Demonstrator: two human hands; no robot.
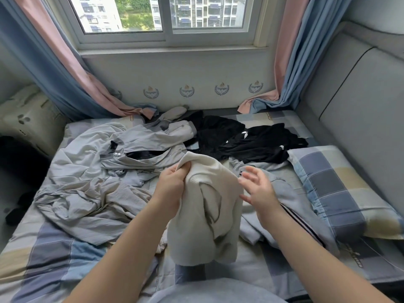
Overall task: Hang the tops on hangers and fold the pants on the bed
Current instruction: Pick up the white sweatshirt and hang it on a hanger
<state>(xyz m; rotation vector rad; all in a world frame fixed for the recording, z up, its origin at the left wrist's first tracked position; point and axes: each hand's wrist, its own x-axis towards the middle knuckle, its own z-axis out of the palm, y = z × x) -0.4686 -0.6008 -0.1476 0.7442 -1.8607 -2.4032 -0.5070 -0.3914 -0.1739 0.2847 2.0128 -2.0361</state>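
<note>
Your left hand (172, 189) grips a bunched fold of the soft cream knitted top (209, 219), which hangs limp over the near middle of the checked-sheet bed (50, 259). Your right hand (259, 189) is relaxed with fingers spread, just beside the top's right side. A crumpled grey-blue woven shirt (94, 182) lies to the left.

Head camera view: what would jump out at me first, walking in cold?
A cream garment is held up in the middle, gripped by the left hand, with the right hand open beside it. Crumpled grey clothing sprawls over the bed's left side, and black clothes lie farther back, below the window.
</note>
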